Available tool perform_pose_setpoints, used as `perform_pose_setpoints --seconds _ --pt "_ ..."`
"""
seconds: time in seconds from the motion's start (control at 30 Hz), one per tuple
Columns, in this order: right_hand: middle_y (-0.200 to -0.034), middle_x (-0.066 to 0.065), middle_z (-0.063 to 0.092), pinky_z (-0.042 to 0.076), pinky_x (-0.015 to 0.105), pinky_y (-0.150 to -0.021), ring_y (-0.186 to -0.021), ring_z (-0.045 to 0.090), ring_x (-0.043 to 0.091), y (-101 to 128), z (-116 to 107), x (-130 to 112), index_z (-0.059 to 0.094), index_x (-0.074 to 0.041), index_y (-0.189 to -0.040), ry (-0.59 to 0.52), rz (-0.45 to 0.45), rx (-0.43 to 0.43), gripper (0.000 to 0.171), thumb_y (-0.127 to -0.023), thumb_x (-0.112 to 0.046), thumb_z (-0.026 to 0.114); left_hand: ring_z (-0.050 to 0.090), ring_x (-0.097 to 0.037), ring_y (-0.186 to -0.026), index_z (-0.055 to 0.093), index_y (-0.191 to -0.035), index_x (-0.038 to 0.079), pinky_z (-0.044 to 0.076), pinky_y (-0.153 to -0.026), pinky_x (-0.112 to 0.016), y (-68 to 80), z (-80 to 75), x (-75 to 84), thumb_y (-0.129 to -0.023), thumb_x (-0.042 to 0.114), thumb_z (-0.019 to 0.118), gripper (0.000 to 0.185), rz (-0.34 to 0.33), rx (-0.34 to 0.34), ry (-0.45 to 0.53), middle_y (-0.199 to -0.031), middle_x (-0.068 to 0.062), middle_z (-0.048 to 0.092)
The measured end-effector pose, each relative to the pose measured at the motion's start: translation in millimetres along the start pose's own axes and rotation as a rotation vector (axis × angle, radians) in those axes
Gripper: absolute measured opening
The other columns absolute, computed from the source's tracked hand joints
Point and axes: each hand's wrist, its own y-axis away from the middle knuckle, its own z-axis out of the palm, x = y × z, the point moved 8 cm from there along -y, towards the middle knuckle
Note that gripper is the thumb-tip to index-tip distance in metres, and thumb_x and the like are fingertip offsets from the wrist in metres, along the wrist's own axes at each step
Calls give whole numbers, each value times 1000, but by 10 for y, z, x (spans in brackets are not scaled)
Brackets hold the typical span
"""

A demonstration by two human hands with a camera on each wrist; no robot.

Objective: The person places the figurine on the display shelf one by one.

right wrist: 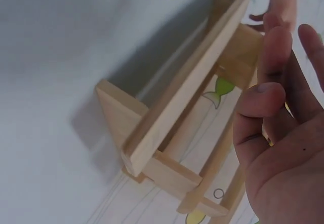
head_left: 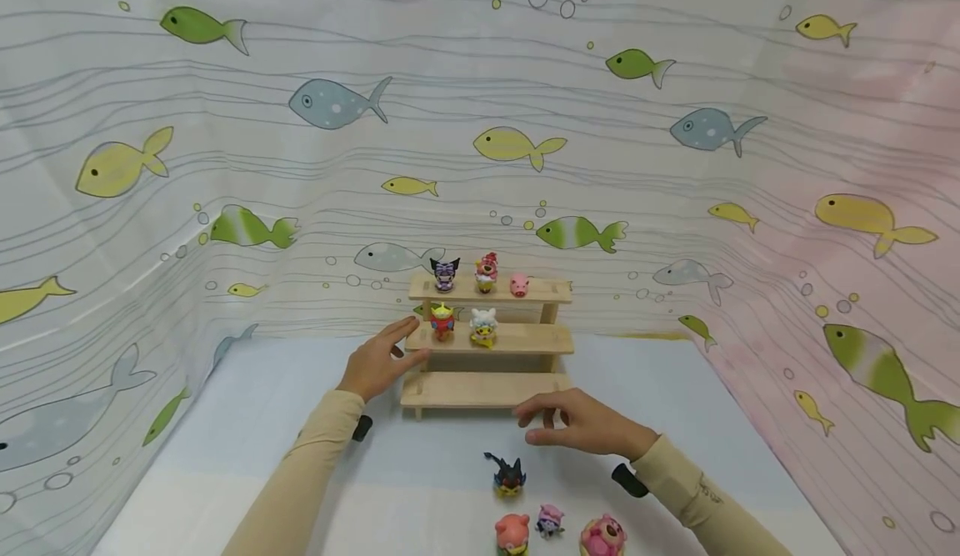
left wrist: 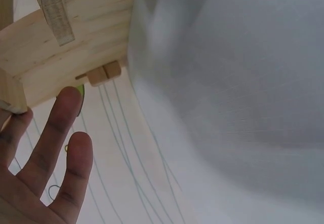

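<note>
A three-tier wooden stand is in the middle of the head view. My left hand is at the left end of its middle tier, fingers loosely spread; in the left wrist view a fingertip meets the wood. In front of the bottom tier, my right hand hovers with bent fingers and holds nothing. On the middle tier stand a red-and-green figurine and a white-hooded yellow figurine. The top tier carries a purple-black figurine, a pink-and-red figurine and a pink pig.
Nearest my right hand on the white table is a black dragon-like figurine. Closer to me are a coral figurine, a small pink-purple figurine and a pink bear. A fish-patterned curtain encloses the back and sides.
</note>
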Motion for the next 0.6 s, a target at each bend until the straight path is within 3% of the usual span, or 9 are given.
perform_pose_setpoints --seconds 0.33,0.6 --pt "-116 2 72 56 38 -75 -84 62 9 28 278 -30 64 -29 -132 -31 18 -142 39 -95 -38 73 67 -17 -89 54 -149 21 49 -62 -34 -13 -6 1 -89 57 72 73 -8 -7 2 -155 4 48" --pt "-118 2 71 55 31 -70 -79 61 4 32 411 4 65 -16 -134 -60 6 -198 46 -93 -34 76 66 -15 -88 53 -150 22 50 -62 -33 0 3 -28 -90 58 71 73 -5 -10 -5 -155 3 48"
